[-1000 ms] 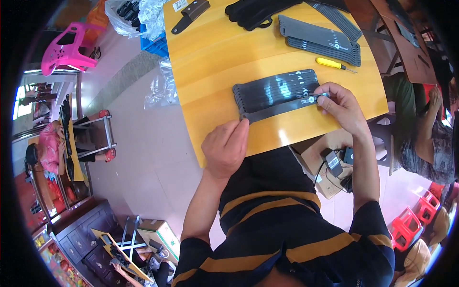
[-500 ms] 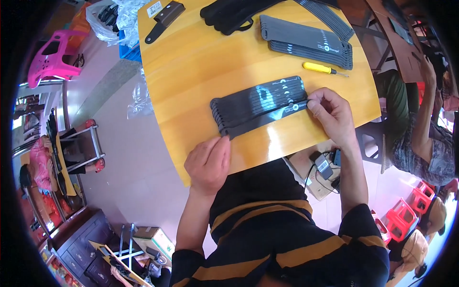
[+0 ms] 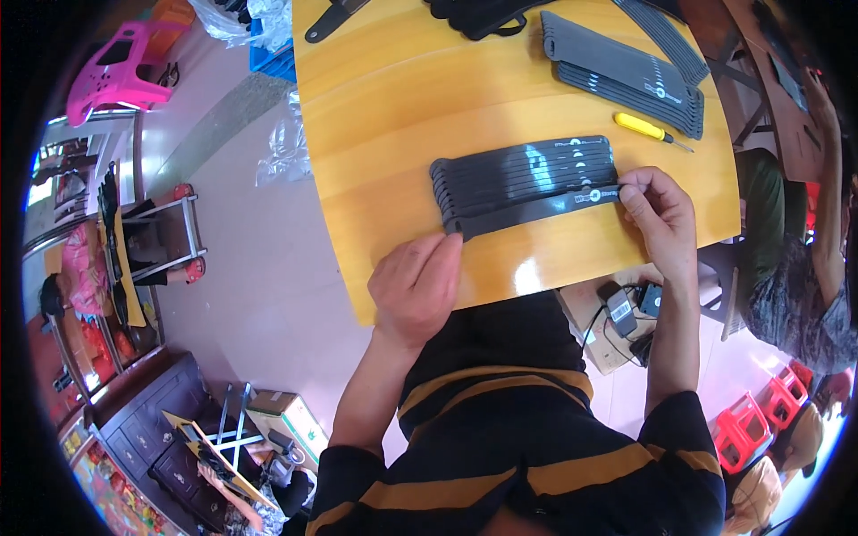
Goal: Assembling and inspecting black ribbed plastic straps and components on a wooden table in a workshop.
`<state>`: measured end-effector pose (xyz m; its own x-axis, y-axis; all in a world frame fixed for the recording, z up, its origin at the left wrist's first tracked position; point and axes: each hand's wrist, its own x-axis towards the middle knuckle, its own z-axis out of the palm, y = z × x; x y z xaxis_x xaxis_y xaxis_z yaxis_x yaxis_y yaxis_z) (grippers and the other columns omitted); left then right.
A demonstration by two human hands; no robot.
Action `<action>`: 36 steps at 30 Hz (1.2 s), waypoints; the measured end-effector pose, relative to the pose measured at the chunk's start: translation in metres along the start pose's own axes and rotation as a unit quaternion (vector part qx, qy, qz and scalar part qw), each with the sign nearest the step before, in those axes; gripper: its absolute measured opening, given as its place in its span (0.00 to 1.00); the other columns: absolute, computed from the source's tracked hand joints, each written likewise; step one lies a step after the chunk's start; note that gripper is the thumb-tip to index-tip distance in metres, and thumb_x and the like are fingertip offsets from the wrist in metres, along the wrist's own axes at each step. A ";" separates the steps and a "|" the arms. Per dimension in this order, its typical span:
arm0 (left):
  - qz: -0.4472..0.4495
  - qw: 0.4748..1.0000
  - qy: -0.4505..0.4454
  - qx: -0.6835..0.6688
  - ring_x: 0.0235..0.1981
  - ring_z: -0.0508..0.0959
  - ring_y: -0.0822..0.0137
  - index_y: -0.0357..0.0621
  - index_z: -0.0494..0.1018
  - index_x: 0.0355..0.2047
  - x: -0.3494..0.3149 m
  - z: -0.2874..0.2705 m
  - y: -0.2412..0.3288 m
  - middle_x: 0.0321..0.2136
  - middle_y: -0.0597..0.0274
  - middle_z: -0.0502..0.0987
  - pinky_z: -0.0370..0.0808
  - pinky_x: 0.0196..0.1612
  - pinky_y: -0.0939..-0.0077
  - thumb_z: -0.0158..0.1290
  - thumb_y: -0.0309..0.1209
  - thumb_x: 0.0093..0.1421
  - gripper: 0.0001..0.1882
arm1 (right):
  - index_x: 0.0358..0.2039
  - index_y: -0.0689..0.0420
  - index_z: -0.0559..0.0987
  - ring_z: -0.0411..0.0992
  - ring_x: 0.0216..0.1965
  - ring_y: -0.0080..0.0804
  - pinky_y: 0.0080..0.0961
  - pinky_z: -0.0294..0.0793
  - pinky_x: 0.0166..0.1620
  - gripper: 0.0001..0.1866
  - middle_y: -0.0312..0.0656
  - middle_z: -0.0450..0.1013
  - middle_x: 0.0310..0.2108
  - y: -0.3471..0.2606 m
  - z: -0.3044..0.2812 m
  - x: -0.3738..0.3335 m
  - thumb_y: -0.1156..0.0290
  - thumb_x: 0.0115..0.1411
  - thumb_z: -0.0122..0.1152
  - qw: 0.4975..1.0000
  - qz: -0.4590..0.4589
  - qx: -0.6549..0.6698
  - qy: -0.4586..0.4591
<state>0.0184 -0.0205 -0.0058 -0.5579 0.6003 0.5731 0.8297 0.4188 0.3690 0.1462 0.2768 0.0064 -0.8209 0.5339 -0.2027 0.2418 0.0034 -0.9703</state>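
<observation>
A fanned stack of black straps (image 3: 523,170), rounded at the ends, lies on the yellow wooden table (image 3: 384,116) before me. One black strap (image 3: 536,212) with pale printing lies along the stack's near edge. My left hand (image 3: 416,284) pinches its left end, by the stack's looped ends. At its right end, the thumb and fingertips of my right hand (image 3: 663,219) are closed on the strap. Farther right lies a yellow-handled screwdriver (image 3: 642,128). Beyond it are stacks of dark grey straps (image 3: 617,67).
Black fabric pieces (image 3: 474,16) and a dark strap with a snap (image 3: 332,20) lie at the table's far edge. Beneath the near right edge stands a cardboard box (image 3: 608,353) with power adapters. A pink plastic chair (image 3: 116,76) stands left; people work on both sides.
The view has shifted, so the table sits farther right and higher. Both hands keep their pinch, and the near strap now lies closer along the stack's edge.
</observation>
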 end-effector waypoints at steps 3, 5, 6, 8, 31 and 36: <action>-0.004 1.000 -0.006 0.002 0.29 0.82 0.62 0.42 0.83 0.36 0.000 0.000 0.000 0.32 0.62 0.81 0.78 0.31 0.72 0.67 0.19 0.50 0.12 | 0.42 0.62 0.80 0.65 0.28 0.10 0.11 0.63 0.31 0.03 0.26 0.72 0.30 0.002 0.001 0.000 0.77 0.70 0.62 1.000 -0.004 -0.012 0.003; -0.001 1.000 -0.009 0.002 0.28 0.82 0.62 0.42 0.83 0.36 0.002 -0.001 0.000 0.32 0.62 0.81 0.78 0.30 0.71 0.67 0.18 0.50 0.12 | 0.42 0.62 0.80 0.65 0.28 0.10 0.11 0.63 0.32 0.03 0.26 0.72 0.31 0.002 0.000 0.000 0.77 0.70 0.62 1.000 -0.004 -0.020 0.002; -0.003 1.000 -0.009 0.003 0.28 0.82 0.62 0.42 0.83 0.36 0.002 -0.001 -0.001 0.32 0.62 0.81 0.78 0.30 0.71 0.67 0.18 0.50 0.12 | 0.42 0.62 0.80 0.65 0.29 0.10 0.10 0.63 0.32 0.03 0.26 0.72 0.31 0.003 0.000 0.001 0.77 0.70 0.62 1.000 -0.004 -0.027 0.002; 0.007 1.000 -0.004 0.009 0.29 0.82 0.62 0.41 0.83 0.35 0.001 0.000 -0.002 0.32 0.61 0.81 0.78 0.30 0.71 0.66 0.19 0.50 0.11 | 0.42 0.62 0.80 0.64 0.29 0.10 0.10 0.63 0.32 0.03 0.26 0.72 0.31 0.000 0.003 0.001 0.77 0.70 0.62 1.000 -0.001 -0.027 0.003; -0.012 0.999 -0.033 0.028 0.29 0.79 0.65 0.42 0.82 0.36 0.002 -0.001 -0.002 0.32 0.65 0.79 0.75 0.31 0.72 0.63 0.24 0.52 0.10 | 0.42 0.61 0.80 0.65 0.30 0.10 0.11 0.63 0.35 0.03 0.25 0.72 0.31 -0.006 0.008 0.005 0.76 0.70 0.63 0.996 0.019 -0.089 0.021; -0.015 0.999 -0.034 0.027 0.29 0.78 0.65 0.42 0.82 0.36 0.002 0.000 -0.002 0.32 0.65 0.79 0.75 0.31 0.72 0.62 0.24 0.52 0.10 | 0.43 0.59 0.81 0.63 0.27 0.11 0.11 0.61 0.31 0.05 0.26 0.72 0.30 -0.003 0.008 0.005 0.72 0.71 0.63 0.992 0.006 -0.119 0.029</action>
<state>0.0157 -0.0207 -0.0054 -0.5836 0.6308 0.5113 0.8117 0.4715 0.3447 0.1374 0.2726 0.0074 -0.7879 0.5827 -0.1992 0.3722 0.1928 -0.9079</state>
